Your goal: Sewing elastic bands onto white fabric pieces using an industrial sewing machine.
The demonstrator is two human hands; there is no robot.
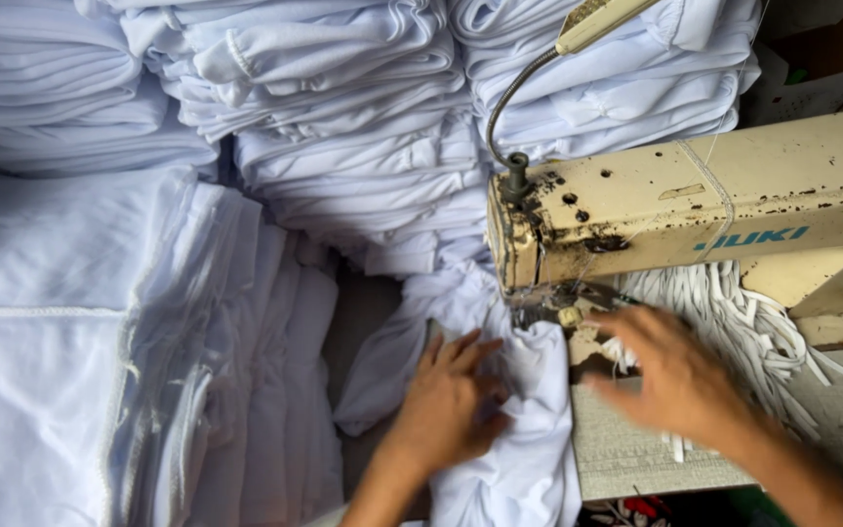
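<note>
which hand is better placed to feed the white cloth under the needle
Likely the left hand: it lies flat on the white cloth beside the sewing machine. The right hand is blurred above the table, off the cloth.

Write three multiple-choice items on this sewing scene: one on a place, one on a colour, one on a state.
1. Where does the left hand rest?
A. on the white cloth by the needle
B. on the lamp
C. on the folded stacks

2. What colour is the sewing machine?
A. green
B. worn cream
C. black

3. How is the right hand?
A. fist round scissors
B. flat on the stacks
C. open, fingers spread, blurred

Key: 1 A, the palm lies on the bunched cloth left of the needle. 2 B, the body is cream with dark chips. 3 C, it holds nothing visible, beside the white strips.
</note>
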